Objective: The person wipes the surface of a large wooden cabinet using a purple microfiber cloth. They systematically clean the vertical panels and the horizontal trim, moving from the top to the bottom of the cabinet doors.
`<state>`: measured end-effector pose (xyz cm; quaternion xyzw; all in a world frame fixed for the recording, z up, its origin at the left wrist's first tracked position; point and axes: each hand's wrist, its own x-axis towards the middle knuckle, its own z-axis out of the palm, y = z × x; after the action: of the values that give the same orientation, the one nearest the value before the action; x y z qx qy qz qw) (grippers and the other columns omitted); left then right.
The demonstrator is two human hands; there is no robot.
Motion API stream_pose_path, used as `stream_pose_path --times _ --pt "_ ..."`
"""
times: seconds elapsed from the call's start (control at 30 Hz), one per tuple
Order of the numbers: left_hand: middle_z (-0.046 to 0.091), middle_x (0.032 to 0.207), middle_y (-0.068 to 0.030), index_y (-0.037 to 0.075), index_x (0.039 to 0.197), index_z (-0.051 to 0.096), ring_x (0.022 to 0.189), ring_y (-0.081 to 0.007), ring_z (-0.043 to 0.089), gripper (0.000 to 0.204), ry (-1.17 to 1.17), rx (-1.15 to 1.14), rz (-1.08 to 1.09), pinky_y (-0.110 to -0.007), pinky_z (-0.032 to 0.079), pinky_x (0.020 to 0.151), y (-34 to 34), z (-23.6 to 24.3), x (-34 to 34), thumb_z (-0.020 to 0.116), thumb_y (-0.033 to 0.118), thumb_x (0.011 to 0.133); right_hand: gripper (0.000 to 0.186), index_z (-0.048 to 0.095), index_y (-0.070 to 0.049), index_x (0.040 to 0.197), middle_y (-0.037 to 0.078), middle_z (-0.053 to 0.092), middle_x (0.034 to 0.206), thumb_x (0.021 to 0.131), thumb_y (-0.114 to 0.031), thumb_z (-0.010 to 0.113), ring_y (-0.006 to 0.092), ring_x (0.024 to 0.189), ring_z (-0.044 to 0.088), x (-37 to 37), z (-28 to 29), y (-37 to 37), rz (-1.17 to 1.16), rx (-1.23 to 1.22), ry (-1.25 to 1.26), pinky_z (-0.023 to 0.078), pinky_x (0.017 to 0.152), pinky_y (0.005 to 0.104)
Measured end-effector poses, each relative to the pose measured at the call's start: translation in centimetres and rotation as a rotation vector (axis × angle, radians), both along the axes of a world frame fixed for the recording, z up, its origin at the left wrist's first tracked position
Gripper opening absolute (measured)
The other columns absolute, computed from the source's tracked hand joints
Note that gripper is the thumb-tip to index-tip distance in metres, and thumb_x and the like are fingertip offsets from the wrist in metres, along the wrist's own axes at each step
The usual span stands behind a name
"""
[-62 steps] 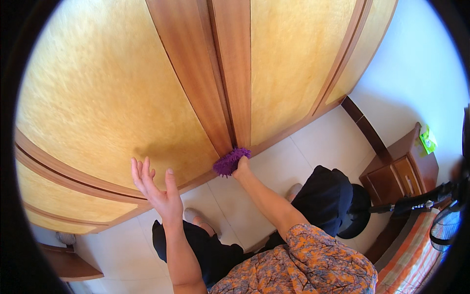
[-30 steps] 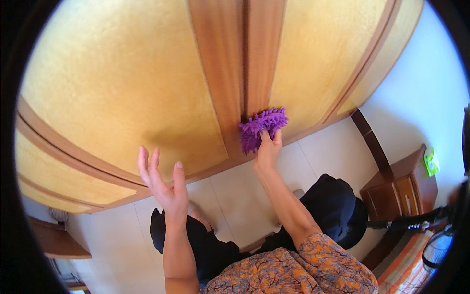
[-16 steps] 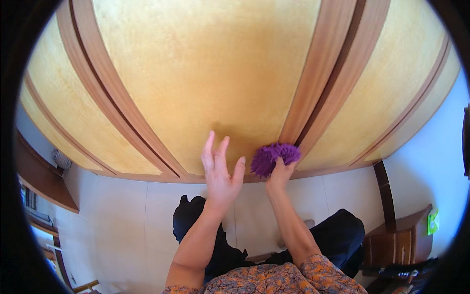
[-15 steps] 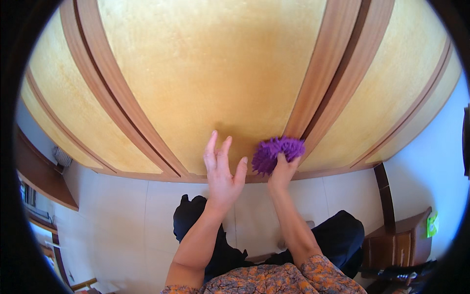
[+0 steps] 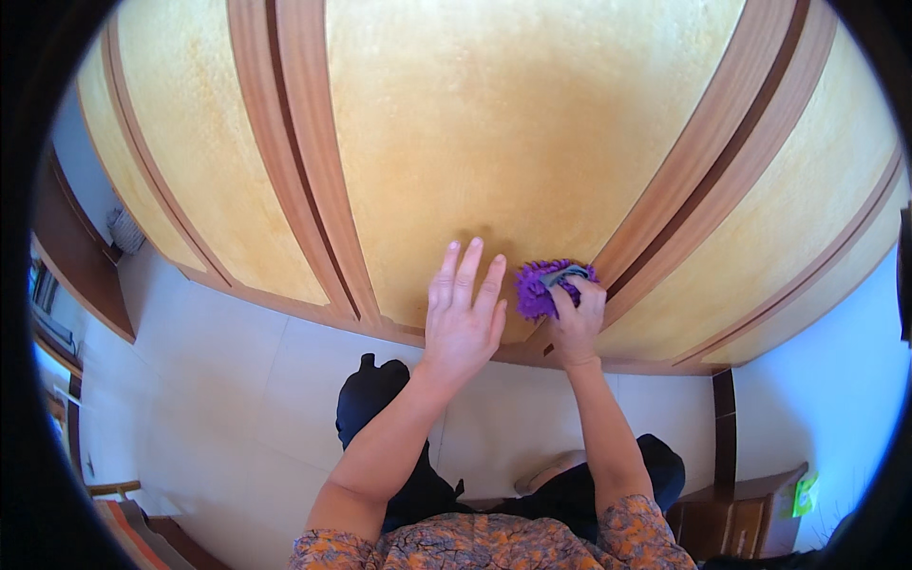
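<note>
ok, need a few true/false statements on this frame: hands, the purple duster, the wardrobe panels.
1. The right hand presses a purple fluffy duster against the yellow wardrobe panel. True.
2. The left hand is closed in a fist on the duster. False: it lies flat and open on the panel, fingers spread, beside the duster.
3. The duster sits near the panel's lower edge, close to a brown wooden strip. True.
4. The floor below is dark carpet. False: pale floor tiles show there.
5. Both hands wear gloves. False: both are bare.
</note>
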<state>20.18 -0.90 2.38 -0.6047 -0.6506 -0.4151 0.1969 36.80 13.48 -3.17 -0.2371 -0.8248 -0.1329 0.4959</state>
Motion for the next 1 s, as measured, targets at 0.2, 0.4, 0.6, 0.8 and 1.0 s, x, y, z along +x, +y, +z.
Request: stream_pose_path --times 0.2,0.4,0.6,0.8,1.0 --pt "0.035 0.156 -0.0195 0.009 0.141 0.054 0.146 -0.0426 0.029 0.059 0.081 -0.032 0.039 -0.057 0.028 0.115 -0.1 -0.7 -0.2 0.071 0.015 0.084 0.054 0.065 -0.006 0.122 0.018 0.052 0.126 0.07 0.009 0.065 0.0379 0.12 0.048 1.1 10.9 1.6 -0.096 0.023 0.331 0.038 0.104 0.0485" --pt "0.036 0.156 -0.0197 0.01 0.142 0.054 0.146 -0.0425 0.03 0.059 0.087 -0.019 0.037 -0.058 0.027 0.116 0.0 -0.1 0.0 0.07 0.016 0.085 0.045 0.069 -0.011 0.12 0.017 0.052 0.137 0.076 -0.002 0.07 0.0354 0.125 0.047 -3.3 16.9 0.7 -0.139 0.296 0.158 0.038 0.103 0.0467" --pt "0.037 0.155 -0.0191 0.011 0.142 0.054 0.144 -0.0424 0.033 0.058 0.122 0.036 0.042 -0.058 0.026 0.116 0.0 -0.2 0.2 0.069 0.016 0.086 0.032 0.074 -0.016 0.111 0.008 0.059 0.131 0.08 -0.012 0.07 0.0295 0.117 0.053 -1.2 8.0 0.6 -0.032 0.321 -0.155 0.042 0.095 0.0454" --pt "0.04 0.154 -0.0178 0.012 0.141 0.055 0.144 -0.04 0.034 0.057 0.165 0.07 0.067 -0.057 0.026 0.117 0.0 -0.4 0.6 0.068 0.016 0.087 0.042 0.069 -0.009 0.117 0.013 0.054 0.137 0.075 -0.001 0.067 0.0335 0.125 0.05 1.5 13.6 1.3 -0.107 0.252 0.0 0.039 0.101 0.0488" --pt "0.04 0.154 -0.0183 0.012 0.142 0.055 0.144 -0.04 0.035 0.057 0.194 0.09 0.046 -0.057 0.027 0.117 0.1 -0.4 1.2 0.067 0.016 0.087 0.05 0.066 -0.01 0.123 0.015 0.052 0.143 0.074 0.002 0.065 0.0348 0.131 0.048 -2.4 20.7 0.7 -0.135 0.298 0.158 0.035 0.108 0.0497"
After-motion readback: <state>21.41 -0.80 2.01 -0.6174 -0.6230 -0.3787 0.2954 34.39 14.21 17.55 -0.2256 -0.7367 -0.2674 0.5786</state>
